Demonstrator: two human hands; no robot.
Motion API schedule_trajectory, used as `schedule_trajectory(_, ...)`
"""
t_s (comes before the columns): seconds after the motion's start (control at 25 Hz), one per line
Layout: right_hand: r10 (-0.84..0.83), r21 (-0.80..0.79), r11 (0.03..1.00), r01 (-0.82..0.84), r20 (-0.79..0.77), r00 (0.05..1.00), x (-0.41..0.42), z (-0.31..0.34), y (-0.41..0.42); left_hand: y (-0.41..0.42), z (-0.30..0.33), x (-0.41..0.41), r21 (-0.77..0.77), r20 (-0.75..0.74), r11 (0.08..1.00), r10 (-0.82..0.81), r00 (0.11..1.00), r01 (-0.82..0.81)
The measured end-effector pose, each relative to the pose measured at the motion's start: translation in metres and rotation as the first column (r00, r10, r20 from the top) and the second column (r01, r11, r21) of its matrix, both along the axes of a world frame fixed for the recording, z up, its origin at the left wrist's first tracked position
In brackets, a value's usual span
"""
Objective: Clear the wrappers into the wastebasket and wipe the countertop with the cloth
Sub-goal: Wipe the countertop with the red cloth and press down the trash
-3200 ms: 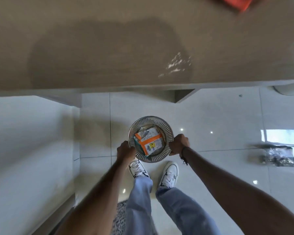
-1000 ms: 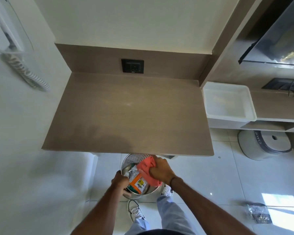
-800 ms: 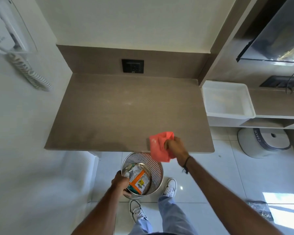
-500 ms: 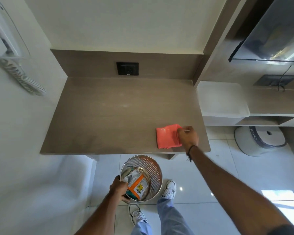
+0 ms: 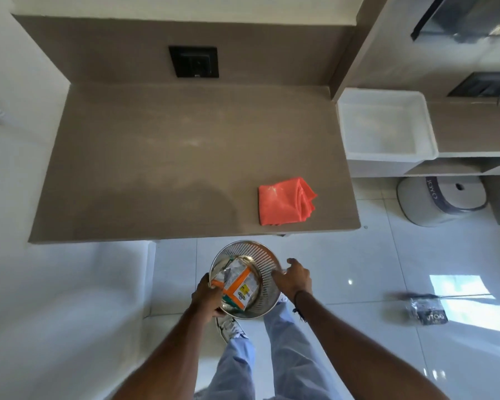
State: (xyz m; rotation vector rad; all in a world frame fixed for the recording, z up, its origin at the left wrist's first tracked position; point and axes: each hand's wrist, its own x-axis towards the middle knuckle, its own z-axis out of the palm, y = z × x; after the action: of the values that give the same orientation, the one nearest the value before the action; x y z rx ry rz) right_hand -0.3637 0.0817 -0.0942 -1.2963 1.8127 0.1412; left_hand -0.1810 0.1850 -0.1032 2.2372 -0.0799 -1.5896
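Note:
A round perforated metal wastebasket point(image 5: 264, 256) is held tilted below the countertop's front edge, over my legs. Orange and silver wrappers point(image 5: 238, 285) lie inside it. My left hand point(image 5: 207, 297) grips its left rim. My right hand point(image 5: 293, 277) rests against its right rim with the fingers spread. The folded orange-red cloth point(image 5: 285, 202) lies on the brown countertop point(image 5: 162, 157) near its front right corner, apart from both hands.
A white plastic tray point(image 5: 386, 128) sits on a lower shelf right of the countertop. A grey round bin point(image 5: 442, 199) stands on the floor beneath it. A clear packet point(image 5: 427, 311) lies on the tiled floor at right. A black wall socket point(image 5: 194, 62) is on the backsplash.
My right hand laid the cloth on the countertop's front right corner, let go, and came back down to the wastebasket's right rim. My left hand kept hold of the basket.

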Motion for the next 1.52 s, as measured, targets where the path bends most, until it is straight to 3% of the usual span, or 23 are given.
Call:
schedule_trajectory(0.08, 0.065, 0.050, 0.997, -0.063, -0.036, 0.997, 0.000, -0.023, -0.001, -0.006, -0.019, -0.002, 0.011, -0.016, 1.000, 0.004, 1.000, -0.004)
schedule_trajectory(0.2, 0.037, 0.068, 0.997, -0.032, -0.079, 0.996, 0.000, -0.062, -0.009, -0.015, -0.068, -0.005, 0.020, -0.014, 1.000, -0.014, 1.000, 0.014)
schedule_trajectory(0.4, 0.047, 0.094, 0.995, -0.036, -0.120, 0.992, 0.009, -0.159, -0.024, -0.023, -0.171, -0.012, 0.060, 0.128, 0.996, -0.069, 0.989, 0.062)
schedule_trajectory(0.72, 0.142, 0.223, 0.969, -0.101, -0.176, 0.974, 0.029, -0.302, -0.030, -0.026, -0.298, -0.011, 0.154, -0.101, 0.946, 0.302, 0.948, -0.285)
schedule_trajectory(0.96, 0.104, 0.458, 0.887, -0.065, -0.060, 0.993, 0.028, -0.345, -0.024, -0.022, -0.330, -0.003, 0.164, -0.274, 0.936, 0.347, 0.897, -0.312)
schedule_trajectory(1.08, 0.117, 0.450, 0.889, -0.091, -0.031, 0.993, 0.026, -0.337, -0.016, -0.011, -0.321, 0.001, 0.143, -0.246, 0.958, 0.278, 0.929, -0.249)
schedule_trajectory(1.2, 0.108, 0.350, 0.932, -0.091, -0.029, 0.994, 0.034, -0.290, -0.008, 0.004, -0.276, 0.002, 0.120, -0.115, 0.992, 0.065, 0.991, -0.051)
schedule_trajectory(1.32, 0.169, 0.314, 0.933, -0.179, 0.058, 0.984, 0.044, -0.210, -0.001, 0.011, -0.196, 0.002, 0.074, -0.056, 0.987, -0.141, 0.988, 0.145)
schedule_trajectory(1.52, 0.188, 0.219, 0.949, -0.225, 0.179, 0.966, 0.051, -0.071, 0.005, 0.001, -0.047, 0.013, -0.108, 0.040, 0.950, -0.290, 0.956, 0.292)
